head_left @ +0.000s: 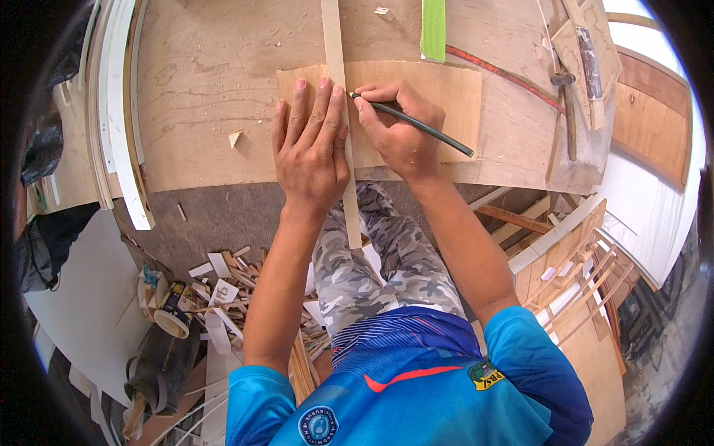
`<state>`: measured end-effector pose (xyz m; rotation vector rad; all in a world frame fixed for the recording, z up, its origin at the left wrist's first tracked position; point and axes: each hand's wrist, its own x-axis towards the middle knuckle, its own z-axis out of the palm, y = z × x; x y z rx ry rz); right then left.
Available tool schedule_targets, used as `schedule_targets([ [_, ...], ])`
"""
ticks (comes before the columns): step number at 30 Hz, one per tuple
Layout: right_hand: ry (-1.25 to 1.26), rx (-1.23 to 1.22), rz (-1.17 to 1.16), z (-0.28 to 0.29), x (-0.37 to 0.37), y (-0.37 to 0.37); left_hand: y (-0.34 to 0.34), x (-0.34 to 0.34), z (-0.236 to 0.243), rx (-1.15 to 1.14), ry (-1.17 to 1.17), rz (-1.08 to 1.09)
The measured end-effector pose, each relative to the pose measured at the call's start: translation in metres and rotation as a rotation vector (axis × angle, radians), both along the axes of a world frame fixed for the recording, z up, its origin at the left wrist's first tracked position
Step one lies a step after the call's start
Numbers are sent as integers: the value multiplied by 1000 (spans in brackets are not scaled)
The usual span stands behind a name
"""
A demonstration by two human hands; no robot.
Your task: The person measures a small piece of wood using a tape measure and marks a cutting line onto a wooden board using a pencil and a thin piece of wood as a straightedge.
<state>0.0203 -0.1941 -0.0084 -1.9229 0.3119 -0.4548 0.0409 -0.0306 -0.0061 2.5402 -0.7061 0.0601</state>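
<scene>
One worktop: from my remote seat I see a wide pale-brown plywood table, grain showing, w/ scattered chips, incl. a small triangular wood offcut.
Table L side: several long white strips, lying side by side.
Table R side: a wooden-handled hammer; a thin red strip runs toward it from nr a lime-green textured strip at the far side.
Floor: messy heap of wood offcuts, plus a black-and-white tub lower L.
Sheet: thin, roughly rectangular light-wood sheet, flat on the table nr its close edge, under both hands.
Strip: long, narrow, pale wooden strip, laid across the sheet; its nr end sticks out past the table edge, above the lap.
Pencil: slim dark-green pencil, slanted, pt at the strip's R edge; can't tell if it touches the sheet.
L hand: palm down, fingers straight & slightly apart, nothing gripped; index & thumb on the strip, others on the sheet.
R hand: fingers curled, pencil pinched btwn thumb & index in writing pose.
Forearms: both reach fwd, R one angled inward.
</scene>
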Motion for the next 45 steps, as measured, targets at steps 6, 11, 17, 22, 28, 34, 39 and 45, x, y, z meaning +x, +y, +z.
schedule_targets([
  [6, 2, -14, 1, 1, -1, -1, 0, 0, 1, 6, 13, -11],
  [11, 12, -10, -1, 2, -1, -1, 0, 0, 3, 10, 19, -11],
  [17, 3, -29, -4, 2, -1, -1, -1, 0, 3, -2, 23, -12],
  [22, -8, -97, 38, 6, -4, -3, -1, 1, 2, 0, 17, -13],
  [28, 13, -81, 82, 8, -15, -6, -1, 0, 1, -4, 3, -13],
  [34, 79, -38, 135, 13, -26, -7, -2, 0, 0, -13, -5, -17],
  [39, 69, -54, 190, 13, -29, -10, -1, -1, -1, 18, -12, -16],
  [45, 59, -47, 211, 12, -29, -11, -2, 0, 0, 11, -9, -10],
])
